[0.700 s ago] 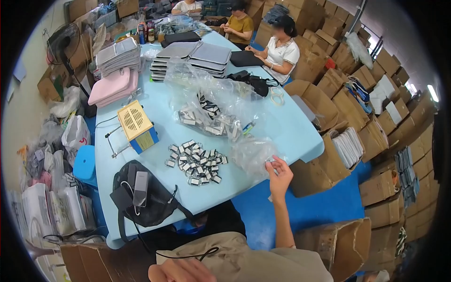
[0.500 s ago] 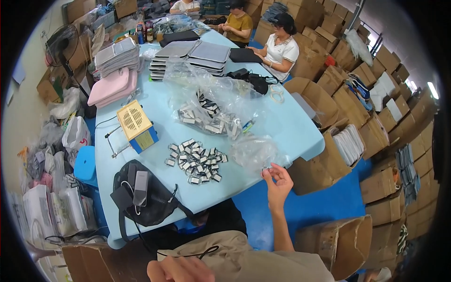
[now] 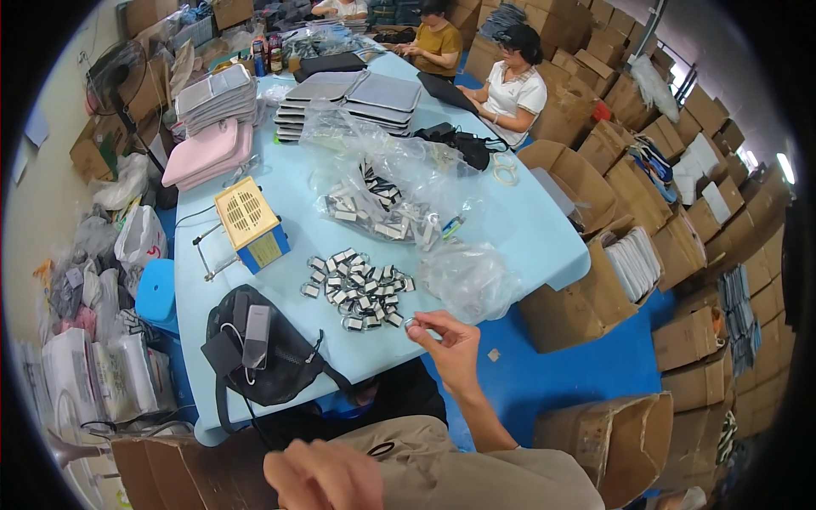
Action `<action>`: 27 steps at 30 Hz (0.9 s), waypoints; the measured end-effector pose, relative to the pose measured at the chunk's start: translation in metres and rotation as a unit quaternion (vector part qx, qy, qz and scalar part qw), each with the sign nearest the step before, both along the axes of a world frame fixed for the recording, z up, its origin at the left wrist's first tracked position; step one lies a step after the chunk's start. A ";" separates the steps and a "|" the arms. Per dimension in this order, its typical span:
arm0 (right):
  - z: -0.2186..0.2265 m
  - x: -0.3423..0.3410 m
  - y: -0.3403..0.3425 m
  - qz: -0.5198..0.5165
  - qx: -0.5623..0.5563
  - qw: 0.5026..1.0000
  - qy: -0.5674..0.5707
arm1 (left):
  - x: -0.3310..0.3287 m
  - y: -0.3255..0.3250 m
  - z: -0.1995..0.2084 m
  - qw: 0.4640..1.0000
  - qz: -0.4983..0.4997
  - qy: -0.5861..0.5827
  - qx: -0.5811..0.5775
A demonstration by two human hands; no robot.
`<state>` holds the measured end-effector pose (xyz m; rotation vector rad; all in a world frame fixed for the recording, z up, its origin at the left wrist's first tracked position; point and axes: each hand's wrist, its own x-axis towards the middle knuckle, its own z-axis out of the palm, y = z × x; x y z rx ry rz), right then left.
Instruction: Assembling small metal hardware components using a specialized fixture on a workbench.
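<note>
Pinching shiny piece (image 3: 410,323); right hand (image 3: 450,342); at table edge (image 3: 382,359); floor (image 3: 523,378) alongside

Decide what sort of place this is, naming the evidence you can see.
Probably a packing or assembly workshop: brown cardboard boxes crowd the right side, flat grey rectangular cases lie stacked on the long pale blue table, and small black-and-white pieces are heaped nearer the camera.

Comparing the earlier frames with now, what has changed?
The right hand has moved left, away from the empty-looking clear bag to the near right edge of the pile of small pieces, a small shiny piece still pinched at its fingertips. The white-shirted co-worker's black case now looks tilted up. The pile, bag and boxy machine stayed put.
</note>
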<state>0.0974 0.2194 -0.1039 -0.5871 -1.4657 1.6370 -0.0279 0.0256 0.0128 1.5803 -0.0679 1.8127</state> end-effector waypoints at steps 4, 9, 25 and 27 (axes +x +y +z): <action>0.004 0.005 -0.015 0.087 -0.079 0.993 0.009 | -0.002 0.002 -0.055 0.840 0.434 0.044 -0.323; -0.004 -0.010 -0.031 0.233 -0.165 0.958 -0.008 | -0.018 0.017 -0.127 0.787 0.407 0.089 -0.454; 0.042 -0.123 0.053 0.197 0.225 0.939 -0.170 | 0.014 -0.017 -0.206 0.761 0.363 -0.265 -0.467; 0.029 -0.177 0.120 0.083 0.390 0.903 -0.161 | 0.021 -0.027 -0.210 0.748 0.348 -0.272 -0.495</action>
